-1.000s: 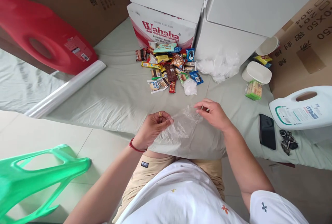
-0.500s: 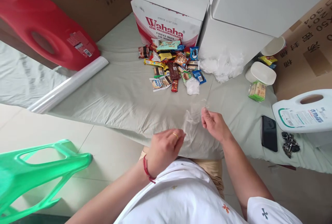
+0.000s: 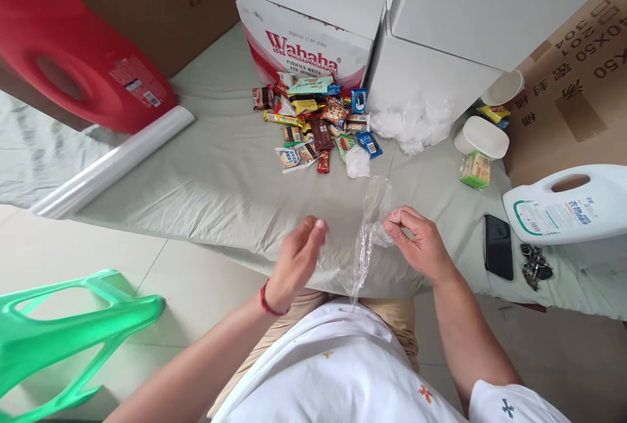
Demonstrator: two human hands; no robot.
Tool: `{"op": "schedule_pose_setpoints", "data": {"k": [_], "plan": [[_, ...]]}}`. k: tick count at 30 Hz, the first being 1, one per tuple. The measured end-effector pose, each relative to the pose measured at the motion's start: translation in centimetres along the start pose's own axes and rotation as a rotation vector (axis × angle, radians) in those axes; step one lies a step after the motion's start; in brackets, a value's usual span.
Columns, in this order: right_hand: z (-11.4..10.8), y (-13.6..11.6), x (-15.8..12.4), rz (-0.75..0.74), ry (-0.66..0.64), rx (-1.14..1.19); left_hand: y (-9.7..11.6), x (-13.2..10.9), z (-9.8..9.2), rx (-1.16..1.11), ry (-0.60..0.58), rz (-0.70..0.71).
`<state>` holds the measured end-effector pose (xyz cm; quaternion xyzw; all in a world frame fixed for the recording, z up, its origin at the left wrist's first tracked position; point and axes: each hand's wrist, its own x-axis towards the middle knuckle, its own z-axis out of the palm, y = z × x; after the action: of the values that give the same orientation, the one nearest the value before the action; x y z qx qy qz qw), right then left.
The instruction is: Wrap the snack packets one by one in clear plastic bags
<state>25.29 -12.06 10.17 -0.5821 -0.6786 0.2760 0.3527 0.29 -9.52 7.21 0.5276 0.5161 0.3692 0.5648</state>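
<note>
Low over the front of the cloth-covered surface, my right hand pinches a clear, crumpled plastic bag between thumb and fingertips. The bag hangs to the left of those fingers, long and thin. My left hand, a red string round its wrist, is held to the left, apart from the bag. Its thumb lies against its curled fingers and I see nothing in them. Beyond both hands is a pile of small wrapped snacks, with a white crumpled bit of plastic at its near edge.
Behind the snacks stands a Wahaha carton, with crumpled clear plastic beside it. A plastic roll and red jug are left; a green stool is below. White tubs, a phone, keys and white jug are right.
My left hand has moved left and up, away from the plastic, and turned thumb-up. The plastic bag now hangs longer from my right hand, whose fingers have turned. The view has shifted slightly.
</note>
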Motion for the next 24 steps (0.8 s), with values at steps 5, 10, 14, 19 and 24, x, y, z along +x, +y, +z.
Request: {"op": "schedule_pose_setpoints", "data": {"k": [5,10,14,19,24], "plan": [[0.3,-1.2,0.2,-0.136,-0.069,-0.024,0.4,3.3,2.0,-0.173,-0.189,-0.268],[-0.4,-1.3,0.0,-0.147,-0.112,0.023,1.4,3.1,3.3,-0.321,-0.301,-0.250],[-2.3,1.2,0.1,0.085,-0.064,0.259,0.6,3.2,0.2,-0.516,-0.296,-0.349],[-3.5,5.9,2.2,0.438,-0.079,0.550,-1.4,3.9,-4.1,-0.604,-0.285,-0.417],[-3.2,8.7,6.0,0.602,-0.150,0.663,-2.7,5.2,-5.7,-0.525,-0.236,-0.429]]}}
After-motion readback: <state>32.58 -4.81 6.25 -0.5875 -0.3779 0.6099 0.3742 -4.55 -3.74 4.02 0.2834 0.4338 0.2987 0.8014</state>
